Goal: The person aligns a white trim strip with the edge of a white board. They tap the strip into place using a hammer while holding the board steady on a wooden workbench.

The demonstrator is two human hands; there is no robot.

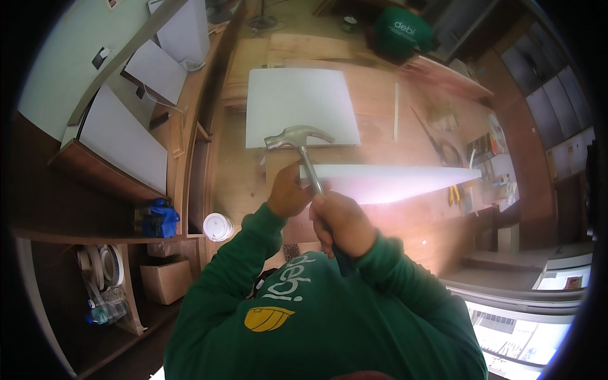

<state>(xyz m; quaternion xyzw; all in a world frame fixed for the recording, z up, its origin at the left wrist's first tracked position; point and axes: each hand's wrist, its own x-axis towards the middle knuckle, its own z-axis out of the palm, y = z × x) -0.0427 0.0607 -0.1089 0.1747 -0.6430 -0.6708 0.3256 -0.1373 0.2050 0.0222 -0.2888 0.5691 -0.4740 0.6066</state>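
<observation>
My right hand [344,223] is wrapped round the handle of a claw hammer [301,136]. The steel head is raised in front of me, with the claw pointing right. Just behind the shaft, my left hand [289,192] grips the near left end of a long white panel [386,180]. Some of its fingers are hidden by the hammer and the panel. The long panel reaches to the right across the wooden work surface [373,120]. Beyond the hammer head lies a flat white board [301,98], partly covered by the head.
A white tub [218,227] stands left of my left forearm. Yellow-handled pliers [454,195] lie near the panel's far end. Shelving on the left holds edging rolls [111,266], a cardboard box [166,280] and a blue bundle [159,218]. A person in green [402,33] is at the far side.
</observation>
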